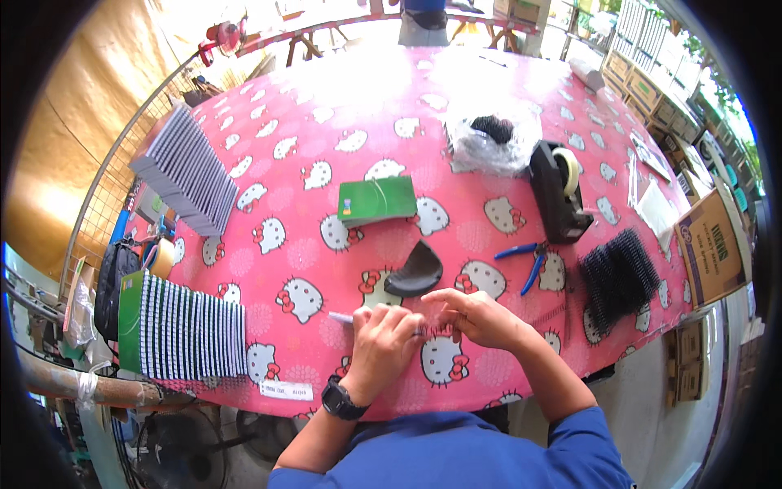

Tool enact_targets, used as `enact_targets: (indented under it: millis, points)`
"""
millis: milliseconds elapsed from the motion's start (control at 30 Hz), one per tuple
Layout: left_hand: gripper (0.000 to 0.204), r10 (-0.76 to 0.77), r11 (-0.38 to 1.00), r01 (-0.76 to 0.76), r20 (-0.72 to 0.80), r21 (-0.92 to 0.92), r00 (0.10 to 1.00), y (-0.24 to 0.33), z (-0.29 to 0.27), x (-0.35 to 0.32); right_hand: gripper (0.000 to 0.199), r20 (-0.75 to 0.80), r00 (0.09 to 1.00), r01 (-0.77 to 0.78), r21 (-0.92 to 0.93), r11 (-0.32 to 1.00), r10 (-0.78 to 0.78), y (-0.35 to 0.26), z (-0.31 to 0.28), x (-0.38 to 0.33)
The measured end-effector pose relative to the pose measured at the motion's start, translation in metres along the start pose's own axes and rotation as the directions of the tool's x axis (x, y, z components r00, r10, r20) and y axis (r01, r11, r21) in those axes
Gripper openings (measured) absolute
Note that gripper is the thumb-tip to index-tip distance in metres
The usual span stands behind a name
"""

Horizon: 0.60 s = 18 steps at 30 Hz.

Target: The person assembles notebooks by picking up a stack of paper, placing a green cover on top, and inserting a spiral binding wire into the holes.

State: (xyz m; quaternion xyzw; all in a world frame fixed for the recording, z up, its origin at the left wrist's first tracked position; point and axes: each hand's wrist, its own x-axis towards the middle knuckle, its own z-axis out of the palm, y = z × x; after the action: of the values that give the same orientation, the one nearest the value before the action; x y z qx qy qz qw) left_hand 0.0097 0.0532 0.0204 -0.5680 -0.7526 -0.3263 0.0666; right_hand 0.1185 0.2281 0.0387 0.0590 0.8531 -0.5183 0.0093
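Observation:
My left hand (381,336), with a black watch on the wrist, is closed around a thin pale pad (340,317), seen nearly edge-on and mostly hidden by the fingers. Just right of it, my right hand (476,318) has bent fingers held apart, the tips close to the pad's dark end. Whether they touch something fine there is too small to tell. Beyond both hands lies a black curved piece (415,270). Farther off is a short stack of green-covered pads (377,200). Blue-handled pliers (529,262) rest to the right.
Tall stacks of bound notebooks (191,175) and green-covered notebooks (191,330) line the left side. Rightward are a black tape dispenser (558,196), a heap of black spiral coils (619,279) and a plastic bag (493,143) of dark coils. A cardboard box (714,248) stands at the pink tablecloth's right edge.

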Motion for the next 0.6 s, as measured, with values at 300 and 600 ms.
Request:
enact_targets:
  millis: [300,600]
  points:
    - [0.021,0.071,0.994,-0.067,0.053,-0.086,0.996,-0.003,-0.01,-0.003,0.083,-0.083,0.993,-0.003,-0.729,0.685,-0.085,0.029,0.0,0.069]
    - [0.024,0.074,0.997,-0.067,0.156,-0.049,0.985,-0.01,-0.009,-0.012,0.047,-0.07,0.989,0.129,-0.072,0.989,-0.134,0.035,-0.004,0.044]
